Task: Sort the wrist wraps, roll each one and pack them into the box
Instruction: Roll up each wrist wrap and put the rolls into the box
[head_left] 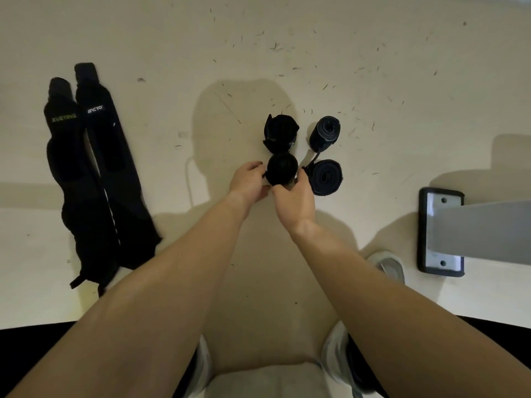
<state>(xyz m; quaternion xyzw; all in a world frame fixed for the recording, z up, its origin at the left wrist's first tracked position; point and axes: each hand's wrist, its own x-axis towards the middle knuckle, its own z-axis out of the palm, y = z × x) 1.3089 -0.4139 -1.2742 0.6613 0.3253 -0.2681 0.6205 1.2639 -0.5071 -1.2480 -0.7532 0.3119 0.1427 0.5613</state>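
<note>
– Pale floor, is it, with dark flecks all over?
– I'd say floor (172, 38): a shoe (386, 264) shows at the lower right, near the metal foot plate (439, 231) of some piece of furniture. Both arms reach up from the bottom of the frame to the middle.

– What are the hands doing?
– Both hold one black roll (281, 169) at the centre. The left hand (248, 182) has its fingers curled against the roll's left side, and the right hand (293, 196) wraps round its near and right side. The roll stands on end, so its coiled end faces the camera.

– So, rolling?
– Finishing a roll, I judge. It is black on black in dim light, so I cannot tell whether the tail is fastened down.

– And the others?
– Three sit close by. A looser roll (280, 132) is just above the held one and touching it. A grey roll (324, 132) is to the upper right, and a wide roll (326, 176) lies just right of the right hand. At the left of the frame, well apart, one unrolled wrap (64, 168) and a second unrolled wrap (120, 191) lie flat side by side.

– Any box?
– None in view.

– Next move, then?
– Press the tail closed so the coil holds, and set the roll down with its neighbours. Then reach left for a flat wrap and start tight from one end, because a slack start gives a bundle like the looser one. Packing needs the box brought into view.
</note>
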